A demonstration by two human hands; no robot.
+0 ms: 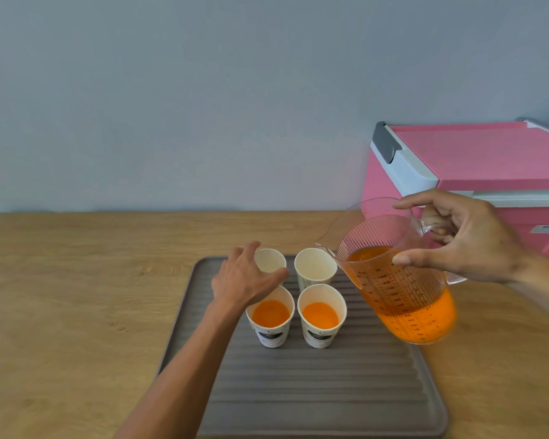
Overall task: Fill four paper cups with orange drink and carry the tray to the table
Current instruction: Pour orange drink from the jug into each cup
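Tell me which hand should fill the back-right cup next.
Right. The right hand already holds the tilted jug, whose spout hangs beside the empty back-right cup. The left hand is at the back-left cup.

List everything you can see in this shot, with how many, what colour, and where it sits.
white paper cups holding orange drink: two, near row on the tray
empty white paper cups: two, far row on the tray
ribbed grey rectangular tray: one, on the countertop
clear plastic measuring jug: one, about half full of orange drink, tilted with its spout by the far right cup
light wooden countertop: one, along the grey wall
pink and white cooler box: one, far right
left hand: fingers around the far left cup
right hand: gripping the jug handle
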